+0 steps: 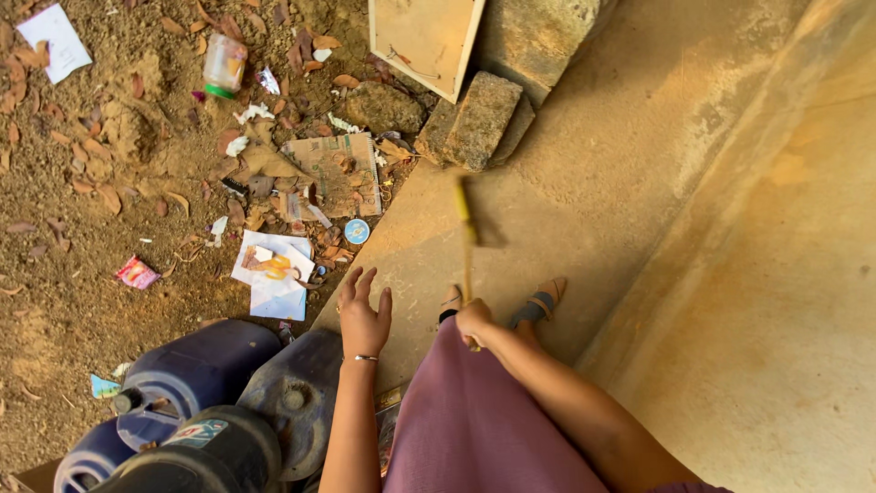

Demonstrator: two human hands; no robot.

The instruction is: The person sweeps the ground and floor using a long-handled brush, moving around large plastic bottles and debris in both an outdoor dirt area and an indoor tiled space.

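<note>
My right hand [474,320] grips the thin handle of a broom [466,233], whose yellowish head is blurred over the concrete slab [584,201]. My left hand [363,315] hangs free with fingers spread, a thin bangle on its wrist, above the slab's edge beside dark plastic jerrycans [196,374]. My sandalled feet [538,303] stand on the slab below a mauve skirt [474,429].
Litter lies on the dirt to the left: paper sheets [272,274], flattened cardboard [338,169], a plastic jar [224,64], a round lid [357,231], dry leaves. Stone blocks [479,119] and a board [424,41] sit at the slab's far end. A concrete wall [776,274] rises on the right.
</note>
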